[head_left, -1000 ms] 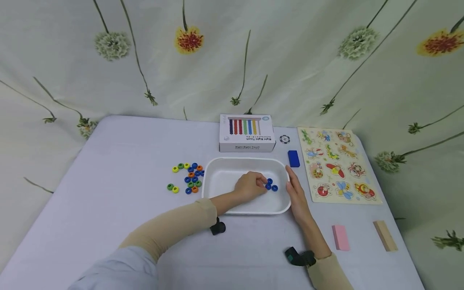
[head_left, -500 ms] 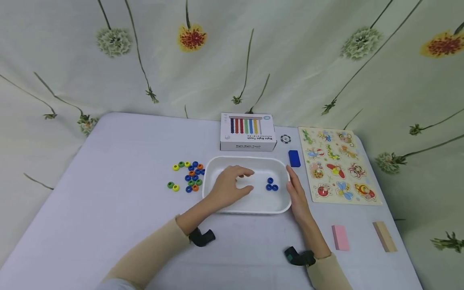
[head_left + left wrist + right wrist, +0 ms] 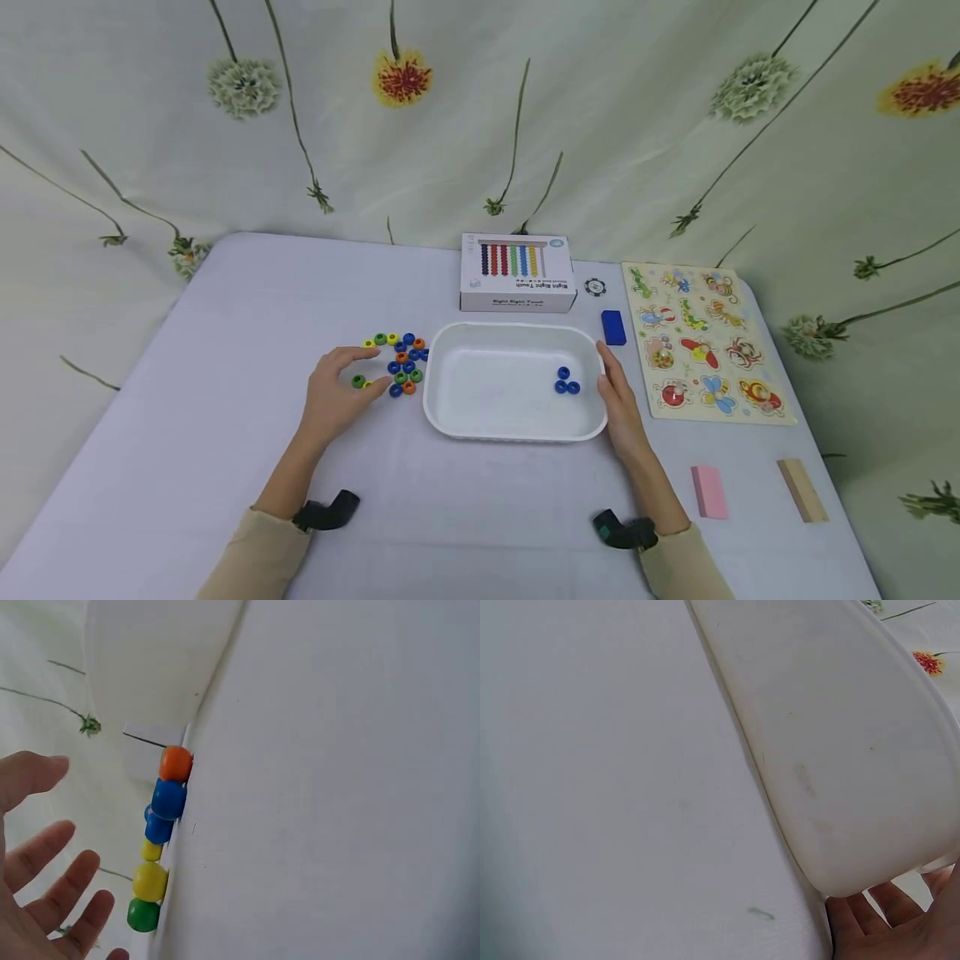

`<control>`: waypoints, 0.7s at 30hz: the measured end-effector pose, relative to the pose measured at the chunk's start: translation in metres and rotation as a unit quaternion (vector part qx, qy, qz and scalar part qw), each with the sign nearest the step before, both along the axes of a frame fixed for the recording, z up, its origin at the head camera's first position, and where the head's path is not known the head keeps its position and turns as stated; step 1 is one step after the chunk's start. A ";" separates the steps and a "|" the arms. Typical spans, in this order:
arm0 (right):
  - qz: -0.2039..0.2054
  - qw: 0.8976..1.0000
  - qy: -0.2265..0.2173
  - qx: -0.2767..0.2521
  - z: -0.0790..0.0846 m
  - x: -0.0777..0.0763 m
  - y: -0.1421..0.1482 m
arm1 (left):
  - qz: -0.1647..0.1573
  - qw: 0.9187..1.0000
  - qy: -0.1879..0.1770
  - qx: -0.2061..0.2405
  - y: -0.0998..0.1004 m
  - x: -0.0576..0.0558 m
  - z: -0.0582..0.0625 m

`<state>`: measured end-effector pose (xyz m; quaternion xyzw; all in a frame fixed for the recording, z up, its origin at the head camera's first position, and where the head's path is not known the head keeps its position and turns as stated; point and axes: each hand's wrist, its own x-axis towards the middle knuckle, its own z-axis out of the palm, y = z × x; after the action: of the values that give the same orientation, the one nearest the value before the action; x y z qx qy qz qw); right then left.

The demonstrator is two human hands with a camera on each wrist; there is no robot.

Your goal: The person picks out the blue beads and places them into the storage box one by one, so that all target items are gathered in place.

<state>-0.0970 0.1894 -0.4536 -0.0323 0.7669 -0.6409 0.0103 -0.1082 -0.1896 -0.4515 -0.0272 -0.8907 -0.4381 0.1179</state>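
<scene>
My left hand (image 3: pixel 335 400) hovers over the left edge of a loose group of coloured beads (image 3: pixel 401 357), thumb and fingers spread with nothing between them. In the left wrist view the hand (image 3: pixel 49 877) is apart from a row of orange, blue, yellow and green beads (image 3: pixel 150 881). Right of that group stands a white plastic tray (image 3: pixel 495 425); three blue beads (image 3: pixel 563 372) lie together in its right half. My right hand (image 3: pixel 624 412) rests against the tray's right end, its fingers extended along the wall. In the right wrist view, fingers (image 3: pixel 892 904) touch the tray's end wall (image 3: pixel 840 787).
Behind the tray is a toy box (image 3: pixel 517 275), with a round chip (image 3: pixel 595 287) and a blue block (image 3: pixel 613 327) to its right. An animal puzzle board (image 3: pixel 708 346) lies farther right. Nearer are a pink block (image 3: pixel 709 492) and a wooden block (image 3: pixel 802 490).
My left hand has left the blue beads in the tray, opened, and moved left out over the loose beads. The right hand has stayed against the tray.
</scene>
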 end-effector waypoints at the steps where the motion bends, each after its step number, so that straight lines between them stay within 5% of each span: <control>1: 0.001 1.000 0.000 0.000 0.000 0.000 0.000 | 0.001 1.000 -0.012 0.007 -0.004 0.000 -0.006; 7: 0.007 1.000 0.007 -0.003 0.000 0.000 0.000 | -0.013 0.999 -0.027 0.030 -0.014 0.002 -0.031; 21: 0.004 1.000 0.005 -0.002 0.002 0.000 -0.001 | 0.001 0.997 0.034 -0.070 -0.008 0.000 -0.042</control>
<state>-0.0965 0.1885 -0.4518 -0.0386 0.7655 -0.6422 0.0092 -0.1082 -0.1976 -0.4932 -0.0492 -0.9147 -0.3734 0.1464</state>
